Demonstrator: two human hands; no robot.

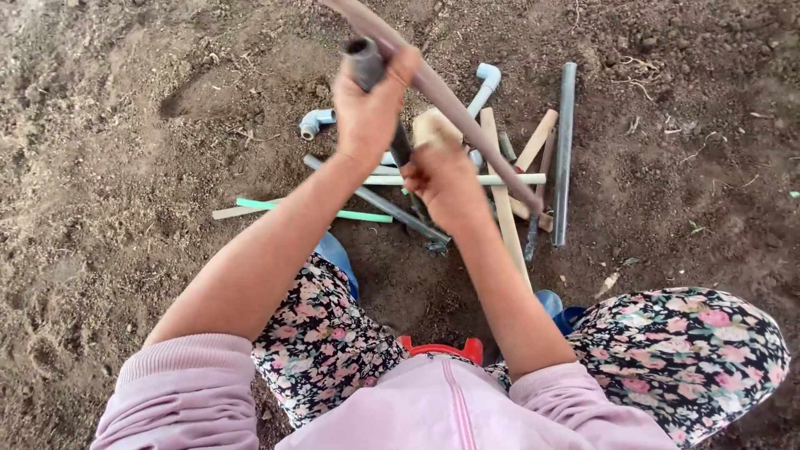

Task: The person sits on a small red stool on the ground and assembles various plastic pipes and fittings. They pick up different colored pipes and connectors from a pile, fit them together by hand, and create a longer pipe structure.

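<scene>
My left hand (369,107) is raised and closed around the top of a dark grey pipe (364,61) that stands nearly upright. A long brownish pipe (454,108) also passes under its fingers and slants down to the right. My right hand (446,185) sits lower, gripping a pale wooden piece (433,125) close to the slanting pipe. Below both hands lies a heap of pipes and sticks (500,179) on the bare soil.
The heap holds a long grey pipe (564,150), a green rod (279,207), light blue elbow fittings (317,122) and wooden slats (505,208). My knees in floral fabric (683,350) frame the bottom; blue shoes and a red object (442,348) lie between them. Loose dirt surrounds everything.
</scene>
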